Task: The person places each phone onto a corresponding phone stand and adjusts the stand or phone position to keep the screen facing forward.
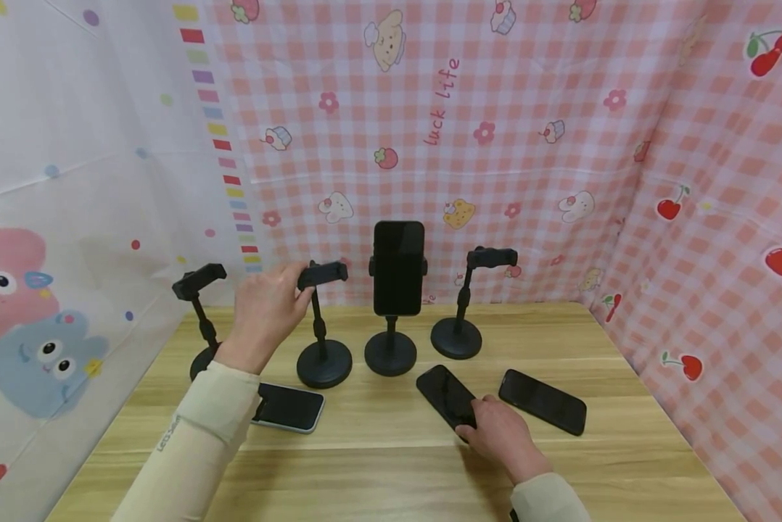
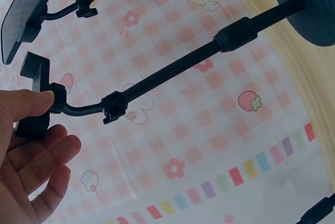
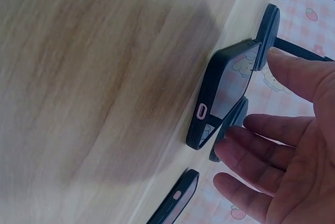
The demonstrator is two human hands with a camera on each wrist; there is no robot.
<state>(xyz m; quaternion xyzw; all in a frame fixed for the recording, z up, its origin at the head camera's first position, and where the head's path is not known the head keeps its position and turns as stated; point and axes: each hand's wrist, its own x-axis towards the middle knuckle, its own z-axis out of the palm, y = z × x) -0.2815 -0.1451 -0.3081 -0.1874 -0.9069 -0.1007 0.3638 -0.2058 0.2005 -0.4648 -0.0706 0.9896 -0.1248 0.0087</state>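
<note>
While the left hand (image 1: 265,310) pinches the clamp head of the second stand (image 1: 323,275) between thumb and fingers, the right hand (image 1: 497,435) rests spread fingers on the middle phone (image 1: 447,395), lying flat on the tabletop (image 1: 391,464) near the stands. That phone looks stiff, smooth and likely slippery, its glass fragile; its long edges seem the safest hold.

Cloth-draped (image 1: 430,130) tabletop (image 1: 378,464) recording booth
</note>
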